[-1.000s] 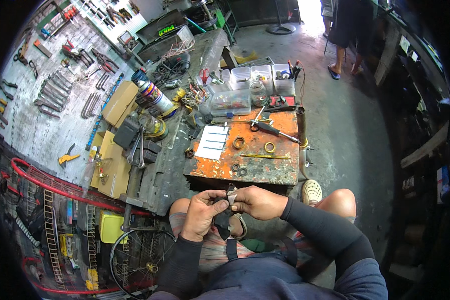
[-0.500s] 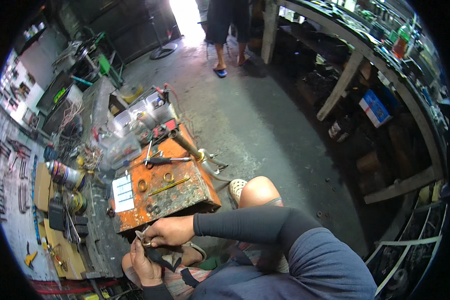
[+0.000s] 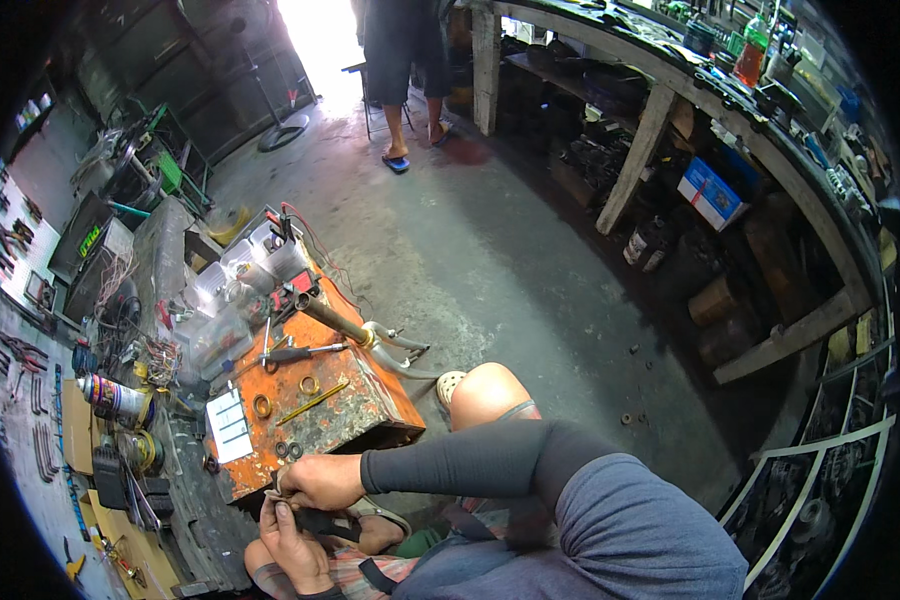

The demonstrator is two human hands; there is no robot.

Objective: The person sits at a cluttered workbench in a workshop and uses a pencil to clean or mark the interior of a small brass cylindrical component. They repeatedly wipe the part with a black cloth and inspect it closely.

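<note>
My right hand [image 3: 322, 482] reaches across in a dark sleeve, its fingers closed at the fingertips of my left hand [image 3: 296, 548]. A greyish piece of rag [image 3: 273, 494] shows pinched between them. My left hand is closed on it, thumb up. Whatever else my right fingers grip is hidden. Just beyond, on the worn orange box [image 3: 342, 412], lie small dark rings [image 3: 288, 450], a bronze-coloured ring [image 3: 261, 405], a paler brass ring [image 3: 310, 385] and a yellow pencil-like rod [image 3: 312, 402].
A metal fork-like tube assembly [image 3: 340, 322] leans over the box near a screwdriver [image 3: 310, 352] and a printed sheet [image 3: 229, 426]. Clear parts bins [image 3: 270, 245] stand behind. A person [image 3: 402, 60] stands by the bright doorway. A long workbench [image 3: 660, 100] runs along the right.
The view has shifted, so the scene sits farther left. My hands stay together; the small metal piece seen between them earlier is now covered by my right fingers.
</note>
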